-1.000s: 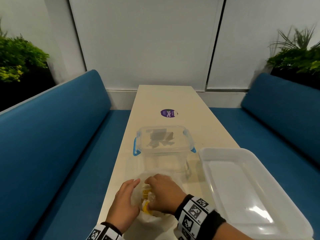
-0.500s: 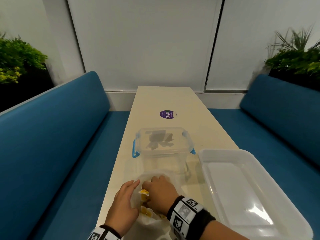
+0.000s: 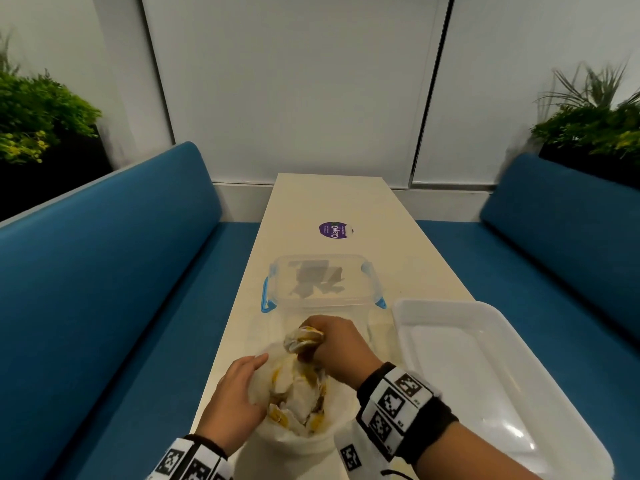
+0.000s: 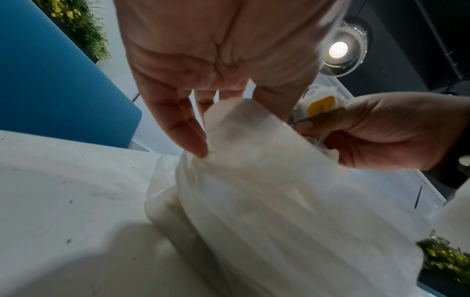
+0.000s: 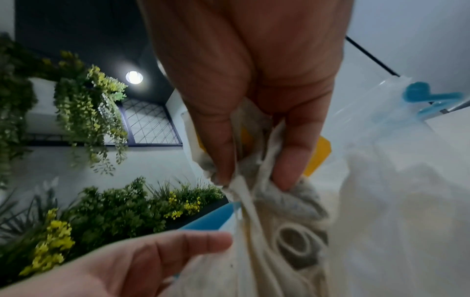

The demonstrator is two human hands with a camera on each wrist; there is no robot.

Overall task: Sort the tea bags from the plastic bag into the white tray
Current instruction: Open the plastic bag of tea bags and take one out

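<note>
A thin white plastic bag (image 3: 304, 431) lies open near the table's front edge, full of tea bags (image 3: 294, 389) with yellow tags. My left hand (image 3: 239, 393) holds the bag's left rim (image 4: 229, 128) between thumb and fingers. My right hand (image 3: 332, 344) grips a bunch of tea bags (image 3: 304, 337) lifted just above the bag's far side; in the right wrist view the tea bags (image 5: 257, 180) hang crumpled from thumb and fingers, yellow tags behind. The white tray (image 3: 433, 306) sits to the right, nothing visible in it.
A clear lidded box with blue clips (image 3: 273, 299) stands just beyond the hands, dark pieces inside. A purple round sticker (image 3: 334, 230) lies further up the narrow table (image 3: 332, 199). Blue benches (image 3: 104, 271) flank both sides, with plants behind them.
My right hand has risen out of the plastic bag and moved away from me with a bunch of tea bags in its grip. The left hand stays on the bag's rim.
</note>
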